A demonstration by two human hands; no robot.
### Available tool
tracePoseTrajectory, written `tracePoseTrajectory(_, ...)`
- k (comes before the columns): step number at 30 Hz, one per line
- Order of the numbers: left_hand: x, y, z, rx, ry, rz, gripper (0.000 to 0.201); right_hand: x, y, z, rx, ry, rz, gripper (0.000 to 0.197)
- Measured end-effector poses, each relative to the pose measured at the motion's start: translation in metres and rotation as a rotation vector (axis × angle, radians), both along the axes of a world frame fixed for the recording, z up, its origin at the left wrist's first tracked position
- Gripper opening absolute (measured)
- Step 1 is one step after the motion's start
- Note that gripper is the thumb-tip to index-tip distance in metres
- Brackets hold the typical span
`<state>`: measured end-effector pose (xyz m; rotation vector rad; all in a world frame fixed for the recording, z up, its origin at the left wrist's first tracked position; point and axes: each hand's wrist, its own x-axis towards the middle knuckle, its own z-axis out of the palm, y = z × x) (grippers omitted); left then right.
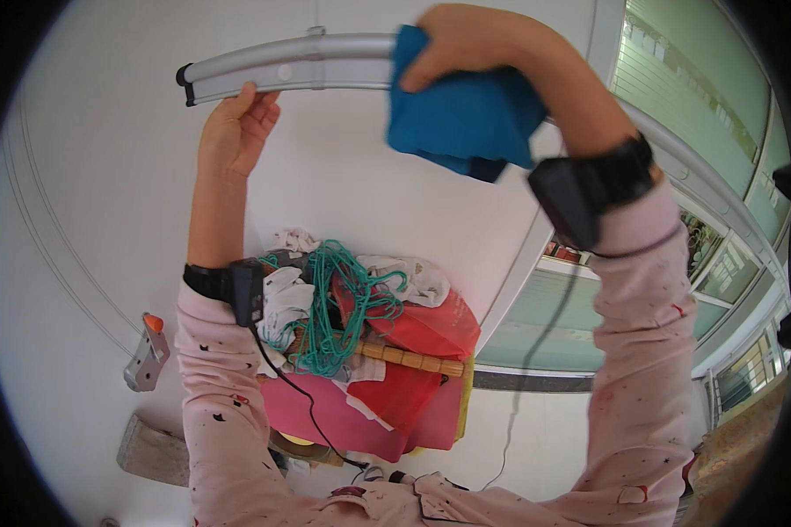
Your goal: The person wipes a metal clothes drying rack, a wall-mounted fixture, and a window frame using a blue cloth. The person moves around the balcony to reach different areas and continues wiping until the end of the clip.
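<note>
A silver clothes-drying rail [351, 44] with a black end cap runs across the upper part of the view. Below its left end, my left hand [237, 132] reaches up, fingertips gripping the rail's thin lower bar. My right hand [470, 44] is wrapped over the rail further right and clasps a blue cloth [466, 119] against it. The cloth covers that stretch of rail and hangs down below my hand. Most of the right fingers are hidden behind the rail and cloth.
Below my hands is a heap with teal hangers [334, 307], white clothes [286, 307] and a red bag [413, 321]. A hand crank [147, 356] with thin cables is fixed to the white wall at left. Glazed windows [690, 79] stand to the right.
</note>
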<state>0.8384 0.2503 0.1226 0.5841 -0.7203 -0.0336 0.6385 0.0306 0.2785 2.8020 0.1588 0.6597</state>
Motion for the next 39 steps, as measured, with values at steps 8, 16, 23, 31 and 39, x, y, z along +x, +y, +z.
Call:
tracePoseTrajectory(8, -0.015, -0.008, 0.008, -0.031, 0.024, 0.081, 0.016, 0.051, 0.074, 0.016, 0.030, 0.247, 0.038, 0.064)
tracePoseTrajectory(16, -0.003, 0.005, 0.006, 0.028, -0.038, 0.070, 0.015, 0.020, 0.068, 0.016, 0.087, 0.348, 0.011, 0.057)
tracePoseTrajectory(23, 0.030, 0.008, -0.001, -0.018, -0.033, 0.013, 0.014, -0.050, 0.004, 0.021, 0.152, 0.294, -0.189, 0.054)
tracePoseTrajectory(31, 0.083, 0.042, -0.009, -0.011, 0.028, -0.012, 0.019, -0.180, -0.147, 0.003, 0.114, 0.029, -0.286, 0.081)
tracePoseTrajectory(39, 0.071, 0.034, 0.001, 0.041, 0.029, 0.060, 0.023, -0.269, -0.205, 0.010, 0.183, 0.087, -0.444, 0.090)
